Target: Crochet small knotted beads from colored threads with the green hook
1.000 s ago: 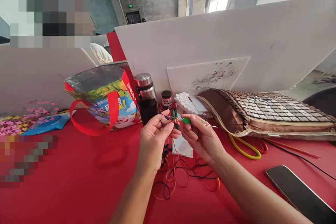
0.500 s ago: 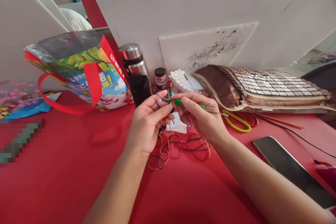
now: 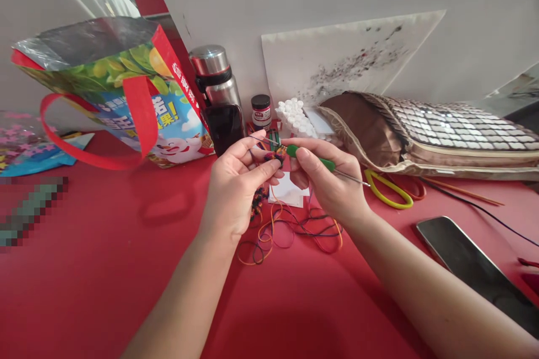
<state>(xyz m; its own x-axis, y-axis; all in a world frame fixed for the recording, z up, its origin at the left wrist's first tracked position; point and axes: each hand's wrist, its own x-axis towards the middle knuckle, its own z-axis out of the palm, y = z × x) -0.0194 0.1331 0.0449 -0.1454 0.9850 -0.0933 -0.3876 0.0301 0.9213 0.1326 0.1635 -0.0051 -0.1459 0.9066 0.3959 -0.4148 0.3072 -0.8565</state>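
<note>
Pinching yarnwork (image 3: 275, 155) with our left hand (image 3: 229, 190), the green-handled hook (image 3: 327, 164) with our right hand (image 3: 337, 182), we're between bag (image 3: 174, 129) and flat phone (image 3: 471, 269).

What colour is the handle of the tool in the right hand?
Green: the handle in the right hand shows best in the head view.

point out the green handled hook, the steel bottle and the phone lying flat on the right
green-handled hook (image 3: 327, 165): head view, on the green handle, toward the right hand's fingers
steel bottle (image 3: 209, 60): head view, on its metal cap
phone lying flat (image 3: 467, 263): head view, on its dark screen
</note>
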